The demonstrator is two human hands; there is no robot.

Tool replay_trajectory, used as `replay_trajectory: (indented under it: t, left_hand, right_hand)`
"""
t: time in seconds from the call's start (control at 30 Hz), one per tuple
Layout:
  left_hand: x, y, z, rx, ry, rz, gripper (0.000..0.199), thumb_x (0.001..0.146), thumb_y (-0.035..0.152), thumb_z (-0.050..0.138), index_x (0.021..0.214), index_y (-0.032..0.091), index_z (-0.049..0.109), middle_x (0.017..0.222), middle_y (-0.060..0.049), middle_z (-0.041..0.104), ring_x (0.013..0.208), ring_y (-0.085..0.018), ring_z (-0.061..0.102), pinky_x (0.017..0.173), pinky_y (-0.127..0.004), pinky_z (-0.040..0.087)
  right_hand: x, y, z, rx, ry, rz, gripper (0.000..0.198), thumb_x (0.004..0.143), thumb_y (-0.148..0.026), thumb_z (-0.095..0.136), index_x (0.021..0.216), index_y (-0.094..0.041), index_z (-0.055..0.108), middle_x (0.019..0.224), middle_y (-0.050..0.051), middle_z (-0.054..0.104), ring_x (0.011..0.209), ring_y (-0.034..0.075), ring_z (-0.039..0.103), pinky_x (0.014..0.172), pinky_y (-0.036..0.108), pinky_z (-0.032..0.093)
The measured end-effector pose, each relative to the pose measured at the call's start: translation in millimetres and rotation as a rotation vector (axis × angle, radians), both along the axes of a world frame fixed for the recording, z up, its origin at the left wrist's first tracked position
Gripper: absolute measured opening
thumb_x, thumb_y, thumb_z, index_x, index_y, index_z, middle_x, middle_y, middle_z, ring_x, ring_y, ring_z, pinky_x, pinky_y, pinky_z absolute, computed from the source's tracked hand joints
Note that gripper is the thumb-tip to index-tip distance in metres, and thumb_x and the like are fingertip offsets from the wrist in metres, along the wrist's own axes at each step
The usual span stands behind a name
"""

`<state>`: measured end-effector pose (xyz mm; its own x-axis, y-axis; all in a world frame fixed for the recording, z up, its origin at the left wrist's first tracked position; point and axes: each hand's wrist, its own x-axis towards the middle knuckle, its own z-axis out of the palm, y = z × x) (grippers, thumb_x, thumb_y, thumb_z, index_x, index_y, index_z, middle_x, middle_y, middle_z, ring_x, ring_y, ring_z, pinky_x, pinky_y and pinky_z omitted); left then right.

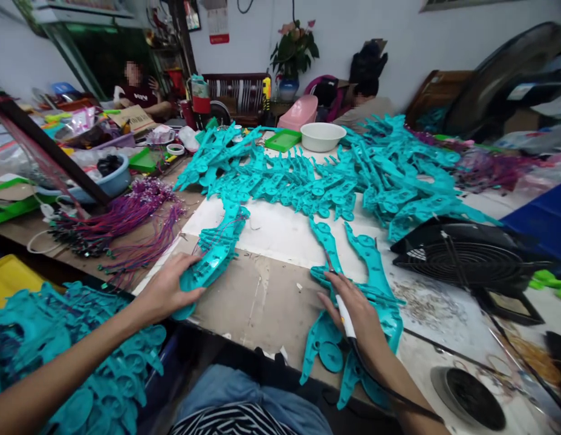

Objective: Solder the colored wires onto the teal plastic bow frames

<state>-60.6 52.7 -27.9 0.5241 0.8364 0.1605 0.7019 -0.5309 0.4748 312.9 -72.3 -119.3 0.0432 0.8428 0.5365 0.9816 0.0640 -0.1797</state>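
Note:
My left hand (169, 287) grips the near end of a stack of teal plastic shells (217, 257), thumb on the near side and fingers on the far side. Thin red and blue wires lie across the top shell. In my right hand (359, 311) is a soldering iron (345, 317) with a white handle, its tip pointing away from me and its cable trailing along my forearm. Beneath and around that hand lie more teal shells (373, 266), some reaching over the table's front edge. The fingers partly hide these shells.
A long heap of teal shells (285, 181) spans the table's back. Bundled red and blue wires (126, 217) lie left. A box of teal parts (103, 356) stands at lower left. On the right are a black fan (457, 254) and a round tin (468, 399). Two people sit beyond.

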Motion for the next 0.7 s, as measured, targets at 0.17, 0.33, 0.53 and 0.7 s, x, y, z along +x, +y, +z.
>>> replay_trajectory:
  t: [0.17, 0.33, 0.53, 0.7]
  left_hand:
    - [-27.3, 28.1, -18.7, -0.063, 0.077, -0.088, 0.053, 0.072, 0.035, 0.066, 0.12, 0.015, 0.058, 0.116, -0.012, 0.062, 0.111, -0.028, 0.057, 0.099, -0.039, 0.046]
    - [-34.1, 38.6, -22.9, -0.183, 0.055, -0.175, 0.062, 0.072, 0.036, 0.072, 0.128, 0.016, 0.054, 0.124, -0.012, 0.058, 0.116, -0.027, 0.055, 0.101, -0.037, 0.045]
    - [-25.6, 42.3, -29.5, -0.243, -0.008, -0.169, 0.07, 0.068, 0.034, 0.077, 0.13, 0.015, 0.053, 0.126, -0.015, 0.056, 0.118, -0.03, 0.054, 0.103, -0.04, 0.043]
    - [-18.7, 39.1, -32.1, -0.296, -0.156, -0.164, 0.076, 0.063, 0.037, 0.082, 0.132, 0.019, 0.053, 0.13, -0.015, 0.054, 0.121, -0.031, 0.052, 0.105, -0.043, 0.042]
  right_hand:
    - [2.7, -1.2, -15.4, -0.059, -0.094, 0.069, 0.046, 0.093, -0.047, 0.046, 0.129, -0.02, 0.056, 0.118, 0.012, 0.069, 0.115, 0.031, 0.063, 0.09, 0.047, 0.056]
    - [-8.4, 5.2, -31.9, -0.111, -0.096, 0.087, 0.047, 0.091, -0.05, 0.048, 0.128, -0.024, 0.057, 0.121, 0.01, 0.067, 0.124, 0.031, 0.057, 0.089, 0.044, 0.056]
    - [-43.9, 23.0, -40.8, -0.063, -0.062, 0.071, 0.047, 0.092, -0.051, 0.045, 0.13, -0.025, 0.055, 0.131, 0.01, 0.06, 0.117, 0.028, 0.061, 0.074, 0.036, 0.06]
    - [-65.3, 38.9, -39.4, -0.037, -0.053, 0.157, 0.041, 0.094, -0.044, 0.043, 0.128, -0.025, 0.055, 0.129, 0.009, 0.061, 0.116, 0.025, 0.062, 0.082, 0.035, 0.058]
